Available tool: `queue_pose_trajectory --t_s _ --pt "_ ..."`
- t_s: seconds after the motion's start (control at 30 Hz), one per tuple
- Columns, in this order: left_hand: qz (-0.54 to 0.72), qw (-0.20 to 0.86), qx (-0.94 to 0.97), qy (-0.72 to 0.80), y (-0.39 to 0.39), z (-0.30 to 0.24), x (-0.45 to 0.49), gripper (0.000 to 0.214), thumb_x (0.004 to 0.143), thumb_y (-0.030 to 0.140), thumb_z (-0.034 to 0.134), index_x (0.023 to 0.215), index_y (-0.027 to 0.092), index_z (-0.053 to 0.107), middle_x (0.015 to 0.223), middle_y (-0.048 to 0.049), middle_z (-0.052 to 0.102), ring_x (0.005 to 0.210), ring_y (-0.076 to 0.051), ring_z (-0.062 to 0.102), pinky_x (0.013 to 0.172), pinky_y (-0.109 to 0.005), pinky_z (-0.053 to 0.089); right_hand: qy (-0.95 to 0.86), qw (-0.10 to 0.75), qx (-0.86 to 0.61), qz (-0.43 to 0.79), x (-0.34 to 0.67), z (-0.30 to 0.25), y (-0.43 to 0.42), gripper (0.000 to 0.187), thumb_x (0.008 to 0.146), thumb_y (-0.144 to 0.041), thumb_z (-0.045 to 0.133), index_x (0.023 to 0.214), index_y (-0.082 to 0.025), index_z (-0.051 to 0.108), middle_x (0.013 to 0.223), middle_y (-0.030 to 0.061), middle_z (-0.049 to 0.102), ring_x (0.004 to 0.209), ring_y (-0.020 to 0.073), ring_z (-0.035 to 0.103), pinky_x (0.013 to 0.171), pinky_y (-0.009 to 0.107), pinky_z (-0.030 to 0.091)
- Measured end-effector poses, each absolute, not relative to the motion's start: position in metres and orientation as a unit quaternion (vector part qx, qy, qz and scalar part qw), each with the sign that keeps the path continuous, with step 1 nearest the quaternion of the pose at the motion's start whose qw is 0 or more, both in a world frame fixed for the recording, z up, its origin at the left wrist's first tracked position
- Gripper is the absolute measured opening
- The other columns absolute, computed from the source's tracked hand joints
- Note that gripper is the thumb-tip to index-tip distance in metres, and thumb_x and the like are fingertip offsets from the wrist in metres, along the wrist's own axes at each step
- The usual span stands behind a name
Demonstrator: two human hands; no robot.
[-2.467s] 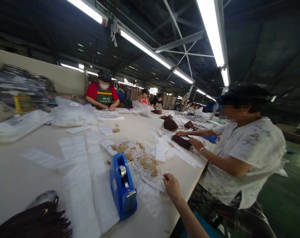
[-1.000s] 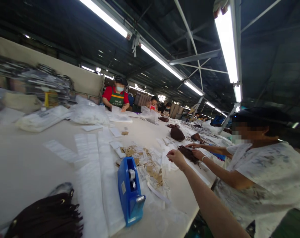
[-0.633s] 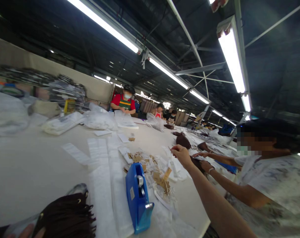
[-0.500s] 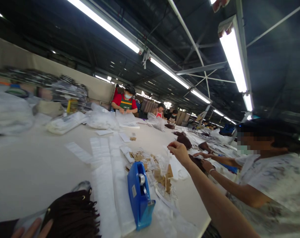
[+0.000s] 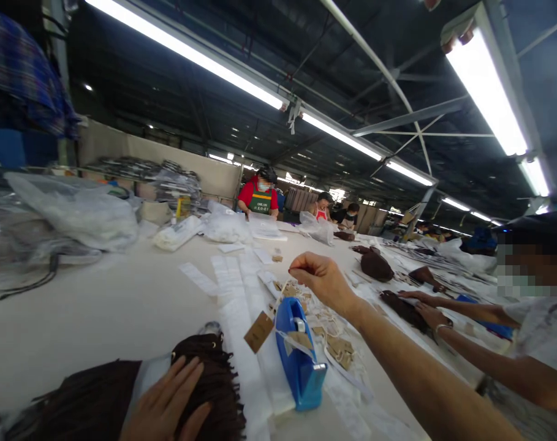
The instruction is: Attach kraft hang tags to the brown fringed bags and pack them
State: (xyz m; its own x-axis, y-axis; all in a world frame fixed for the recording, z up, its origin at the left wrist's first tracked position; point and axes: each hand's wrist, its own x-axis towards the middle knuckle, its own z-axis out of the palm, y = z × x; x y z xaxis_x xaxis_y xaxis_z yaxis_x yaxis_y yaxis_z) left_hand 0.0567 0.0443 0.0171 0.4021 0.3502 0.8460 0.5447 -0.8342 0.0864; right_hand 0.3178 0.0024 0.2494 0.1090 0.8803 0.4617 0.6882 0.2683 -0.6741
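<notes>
My left hand (image 5: 170, 398) lies flat, fingers stretched, on a dark brown fringed item (image 5: 209, 373) that looks like cloth or leather. A pale band (image 5: 150, 375) crosses that item beside my fingers. Thumb and forefinger of my right hand (image 5: 324, 282) are pinched on the string of a brown card hang tag (image 5: 258, 331). The tag dangles in front of a blue tape dispenser (image 5: 301, 361); a second tan tag (image 5: 299, 340) with white string shows against the dispenser. Behind and below my right hand lies a heap of strung tags (image 5: 340, 349).
White sheets or bags (image 5: 234, 294) run along the table (image 5: 144, 306). Clear plastic bags (image 5: 83, 208) lie at the left. On my right a co-worker's hands (image 5: 428, 309) rest on another brown item (image 5: 400, 306). Several people work farther back.
My right hand has moved left from over the tag heap, and a hang tag now dangles by the dispenser. The view has turned left, showing more of my left hand on the brown item.
</notes>
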Motion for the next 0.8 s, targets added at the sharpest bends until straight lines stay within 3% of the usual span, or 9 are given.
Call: queue_pose_trajectory --t_s 0.1,0.27,0.4,0.47,0.63,0.7,0.8 --pt "-0.47 -0.13 -0.805 -0.337 0.029 0.068 0.087 0.041 0.079 0.04 0.052 0.116 0.024 0.055 0.115 -0.0032 0.062 0.101 -0.021 0.06 0.085 -0.03 0.05 -0.69 0.424 -0.574 0.122 0.296 0.24 0.003 0.01 0.069 -0.024 0.053 0.067 -0.016 0.058 0.058 -0.0019 0.054 0.054 0.009 0.046 0.051 0.021 0.036" --pt "-0.447 -0.403 -0.716 -0.354 0.029 0.108 0.116 0.045 0.061 0.03 0.058 0.104 0.017 0.063 0.11 -0.0095 0.063 0.105 -0.028 0.055 0.095 -0.042 0.042 -0.732 0.412 -0.527 0.135 0.271 0.23 0.0 0.008 0.073 -0.022 0.054 0.07 -0.016 0.059 0.059 -0.0027 0.054 0.055 0.0084 0.047 0.053 0.02 0.037" --pt "-0.382 -0.591 -0.641 -0.307 0.03 0.097 0.118 0.022 0.065 0.035 0.056 0.072 0.015 0.064 0.071 -0.0056 0.065 0.066 -0.02 0.059 0.065 -0.032 0.047 -0.747 0.41 -0.509 0.124 0.26 0.231 -0.005 0.007 0.073 -0.019 0.055 0.069 -0.016 0.06 0.06 -0.0027 0.056 0.056 0.0079 0.048 0.055 0.02 0.037" --pt "-0.375 -0.634 -0.606 -0.299 0.028 0.091 0.115 0.023 0.065 0.037 0.058 0.065 0.015 0.062 0.062 -0.0028 0.062 0.058 -0.016 0.054 0.057 -0.026 0.042 -0.747 0.408 -0.511 0.12 0.258 0.231 -0.006 0.007 0.073 -0.019 0.055 0.069 -0.016 0.06 0.06 -0.0027 0.056 0.055 0.0075 0.047 0.054 0.02 0.036" --pt "-0.375 -0.645 -0.594 -0.3 0.027 0.094 0.109 0.021 0.061 0.033 0.059 0.068 0.014 0.063 0.065 -0.002 0.062 0.062 -0.015 0.053 0.06 -0.025 0.041 -0.722 0.419 -0.526 0.164 0.258 0.225 -0.007 0.007 0.073 -0.022 0.056 0.069 -0.016 0.06 0.058 -0.0031 0.054 0.052 0.0075 0.045 0.052 0.02 0.036" --pt "-0.366 -0.661 -0.594 -0.276 0.028 0.098 0.105 0.025 0.058 0.027 0.059 0.079 0.015 0.064 0.072 -0.0023 0.063 0.068 -0.017 0.055 0.064 -0.026 0.043 -0.71 0.425 -0.524 0.199 0.256 0.223 -0.007 0.007 0.072 -0.022 0.057 0.069 -0.016 0.059 0.058 -0.0033 0.054 0.052 0.0075 0.046 0.051 0.02 0.036" --pt "-0.35 -0.672 -0.611 -0.23 0.03 0.107 0.096 0.049 0.054 0.02 0.062 0.103 0.017 0.06 0.096 -0.0059 0.064 0.089 -0.023 0.057 0.077 -0.031 0.045 -0.709 0.429 -0.511 0.227 0.248 0.217 -0.008 0.005 0.071 -0.019 0.057 0.069 -0.016 0.06 0.058 -0.0036 0.054 0.053 0.0073 0.046 0.051 0.019 0.036"
